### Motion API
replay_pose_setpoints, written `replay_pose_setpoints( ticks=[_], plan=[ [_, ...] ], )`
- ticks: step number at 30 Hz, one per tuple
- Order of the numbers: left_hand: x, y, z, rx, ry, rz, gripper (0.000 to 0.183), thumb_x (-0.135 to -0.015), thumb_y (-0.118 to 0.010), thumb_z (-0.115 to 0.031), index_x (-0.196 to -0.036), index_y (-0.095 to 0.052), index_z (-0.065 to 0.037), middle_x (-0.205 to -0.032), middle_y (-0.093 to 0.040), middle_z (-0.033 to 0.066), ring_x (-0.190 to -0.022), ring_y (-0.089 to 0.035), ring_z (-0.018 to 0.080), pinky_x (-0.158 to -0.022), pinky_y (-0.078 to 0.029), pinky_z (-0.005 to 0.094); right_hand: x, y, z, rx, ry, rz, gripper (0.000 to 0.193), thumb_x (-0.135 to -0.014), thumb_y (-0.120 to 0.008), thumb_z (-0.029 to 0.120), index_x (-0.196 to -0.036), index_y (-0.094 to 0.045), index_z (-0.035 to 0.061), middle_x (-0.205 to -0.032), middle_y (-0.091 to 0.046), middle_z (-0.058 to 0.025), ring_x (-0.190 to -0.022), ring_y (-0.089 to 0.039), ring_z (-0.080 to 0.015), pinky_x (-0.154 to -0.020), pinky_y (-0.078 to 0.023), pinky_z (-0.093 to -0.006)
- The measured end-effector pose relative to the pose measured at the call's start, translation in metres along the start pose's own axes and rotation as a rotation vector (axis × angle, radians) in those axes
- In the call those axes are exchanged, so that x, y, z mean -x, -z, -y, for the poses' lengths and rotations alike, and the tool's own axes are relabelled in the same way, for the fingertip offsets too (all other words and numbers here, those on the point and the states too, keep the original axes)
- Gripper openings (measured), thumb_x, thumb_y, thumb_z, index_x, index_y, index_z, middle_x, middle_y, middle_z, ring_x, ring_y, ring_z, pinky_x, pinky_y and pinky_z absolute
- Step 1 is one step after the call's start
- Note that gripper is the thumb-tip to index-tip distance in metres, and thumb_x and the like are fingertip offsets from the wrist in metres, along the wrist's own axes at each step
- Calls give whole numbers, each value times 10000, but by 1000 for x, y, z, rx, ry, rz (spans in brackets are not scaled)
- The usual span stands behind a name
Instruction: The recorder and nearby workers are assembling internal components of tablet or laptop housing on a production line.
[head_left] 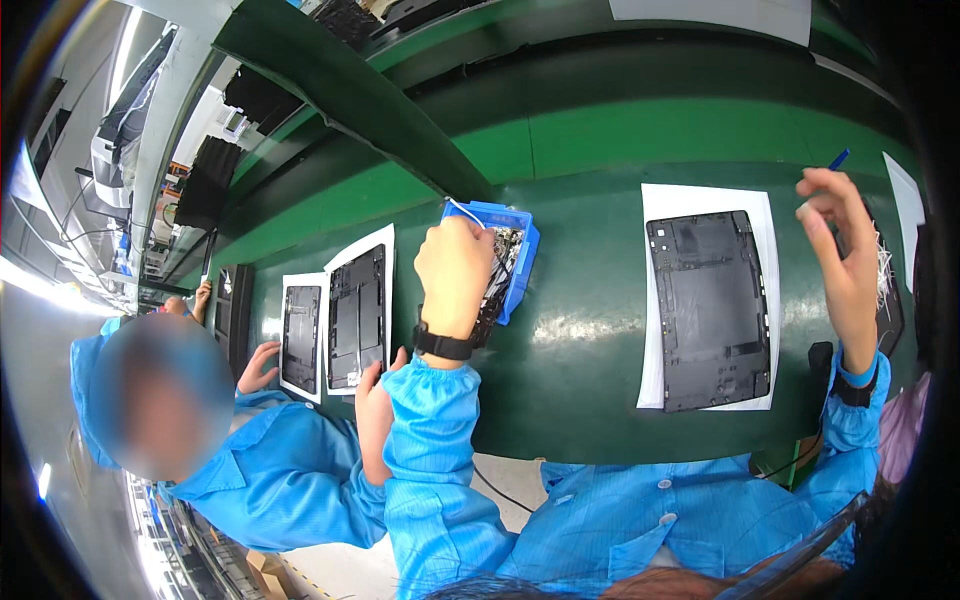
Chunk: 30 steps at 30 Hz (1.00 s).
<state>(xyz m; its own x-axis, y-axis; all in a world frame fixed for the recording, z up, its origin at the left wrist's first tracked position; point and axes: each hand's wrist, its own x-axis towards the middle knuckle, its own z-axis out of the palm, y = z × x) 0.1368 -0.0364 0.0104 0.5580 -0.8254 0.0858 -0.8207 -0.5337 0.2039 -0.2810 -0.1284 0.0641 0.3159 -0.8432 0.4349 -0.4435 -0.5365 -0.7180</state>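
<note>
Left hand (455,265) curled in a loose fist at the left part of the blue bin (524,265), back of the hand uppermost, fingertips hidden; cannot tell whether anything is grasped. Dark wristband (443,344) on that wrist, blue sleeve below. Bin sits on the green tabletop (570,400), heaped with small mixed parts (507,248), metallic and dark; a thin pale strip (462,211) crosses its far-left corner, close to the knuckles. Right hand (845,255) raised well to the right of the bin, fingers bent, thumb a little apart from them; a blue stick-like item (839,158) shows just beyond the fingers, and whether they grip it cannot be told. Beside this hand, farther right of the bin, a dark tray (892,328) with white strips (884,270). Black flat panel (708,310) lies between bin and right hand, to the bin's right, on white paper (652,370), touched by neither hand. Left of the bin, a co-worker in blue has hands at two more dark panels: a smaller panel (302,340), farther from the bin, and a larger panel (357,315), nearer, both on white sheets.
</note>
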Motion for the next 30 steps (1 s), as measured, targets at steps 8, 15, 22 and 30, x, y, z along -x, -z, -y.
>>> replay_pose_setpoints(
  ticks=[8,15,22,30],
  plan=[
    [37,44,-34,913,-104,-188,263,-1013,-718,-266,-1005,-701,-4,-761,-709,39,-610,-633,99,-556,-465,243,10,-36,31,-315,23,294,185,-957,-683,62,-1127,-683,-13,-1023,-662,-69,-921,-627,-141,-840,-496,-282],
    [96,36,-105,1472,-123,209,168,-1065,-646,-178,-1090,-638,-12,-804,-637,49,-592,-594,113,-501,-466,239,10,-85,56,-885,-293,514,251,-1000,-714,109,-1203,-677,-34,-985,-679,-48,-807,-638,-78,-708,-517,-239],
    [94,1,-115,1860,-237,555,532,-1139,-380,-497,-1156,-602,-14,-951,-665,104,-735,-670,204,-645,-569,344,-3,-67,24,-379,381,139,117,-892,-775,10,-1007,-757,13,-898,-702,-101,-727,-668,-169,-649,-528,-276],
    [106,-26,-137,1763,-149,1153,241,-1069,-632,-167,-1255,-598,-19,-1094,-686,104,-941,-700,185,-821,-610,359,4,-35,-6,-149,610,329,264,-780,-822,16,-1040,-800,59,-860,-649,-36,-631,-664,-187,-547,-519,-280]
  ],
)
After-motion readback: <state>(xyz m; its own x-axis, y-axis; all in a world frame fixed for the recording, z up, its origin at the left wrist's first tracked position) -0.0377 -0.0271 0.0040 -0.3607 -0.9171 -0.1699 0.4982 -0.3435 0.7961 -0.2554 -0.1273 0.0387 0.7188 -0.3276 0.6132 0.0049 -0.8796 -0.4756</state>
